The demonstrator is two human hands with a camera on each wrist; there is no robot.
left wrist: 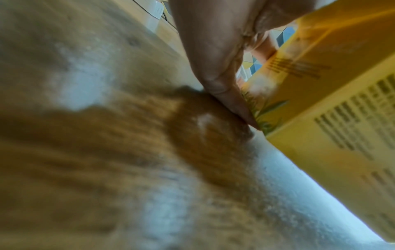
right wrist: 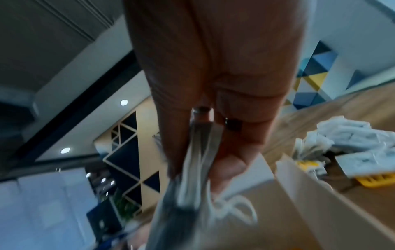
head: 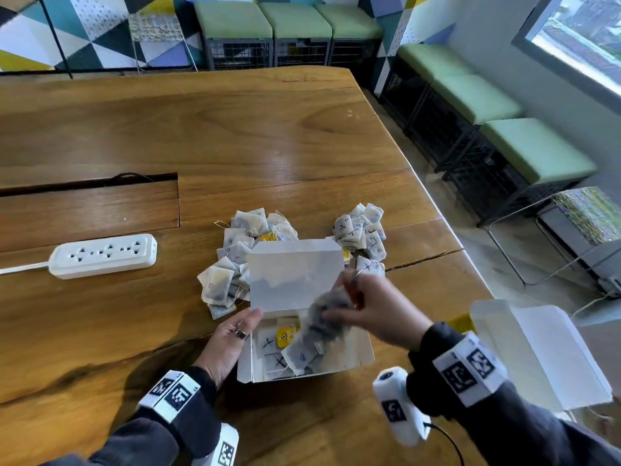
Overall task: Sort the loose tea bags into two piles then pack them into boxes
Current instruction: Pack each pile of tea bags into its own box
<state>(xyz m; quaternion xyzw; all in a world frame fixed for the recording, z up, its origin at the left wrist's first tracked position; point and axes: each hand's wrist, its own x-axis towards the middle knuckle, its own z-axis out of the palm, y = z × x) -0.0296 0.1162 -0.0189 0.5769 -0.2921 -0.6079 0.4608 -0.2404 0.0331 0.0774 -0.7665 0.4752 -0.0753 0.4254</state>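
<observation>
An open white tea box (head: 292,270) stands near the table's front edge with its lid up; its outside shows yellow in the left wrist view (left wrist: 320,118). Several tea bags (head: 279,351) lie inside it. My left hand (head: 235,334) grips the box's left side, the thumb at the lid's lower corner. My right hand (head: 366,311) holds a blurred bunch of tea bags (head: 326,314) over the box opening, pinched between fingers and thumb (right wrist: 192,186). Two piles lie behind the box: a left pile (head: 235,257) and a right pile (head: 363,233).
A second open white box (head: 537,348) sits at the table's right front corner. A white power strip (head: 100,255) lies to the left, beside a cable slot (head: 87,186). The table's right edge runs close to the right pile; green stools (head: 534,149) stand beyond.
</observation>
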